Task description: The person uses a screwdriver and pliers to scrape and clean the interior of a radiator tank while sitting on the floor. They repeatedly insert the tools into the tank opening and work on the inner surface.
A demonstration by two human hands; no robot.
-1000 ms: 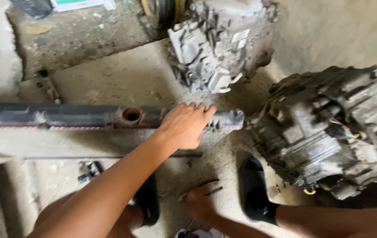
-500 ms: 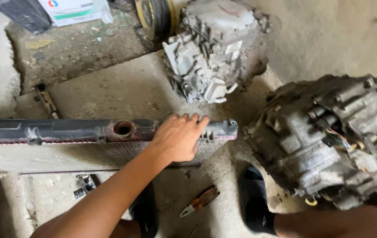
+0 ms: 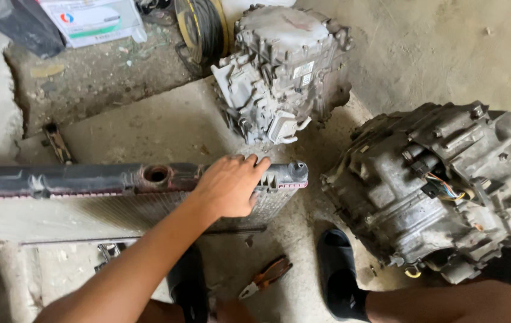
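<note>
My left hand [image 3: 229, 186] lies on the dark top tank of a radiator [image 3: 76, 179], close to its right end, with the fingers curled over the far edge. The radiator stands on its long edge across the concrete floor; a round filler neck [image 3: 157, 173] shows just left of the hand. My right hand is out of sight. A pair of pliers with orange-brown handles [image 3: 265, 276] lies on the floor below the radiator, between my feet in black sandals [image 3: 338, 268].
A large grey gearbox housing [image 3: 441, 191] with loose coloured wires sits at the right. A second grey metal assembly [image 3: 282, 66] stands behind the radiator's end. A white carton [image 3: 91, 19] and a coil of black cable [image 3: 201, 27] are at the back.
My right hand, which was down by the pliers a second ago, has drawn back out of view. The pliers stay on the floor. My left hand keeps its place on the radiator.
</note>
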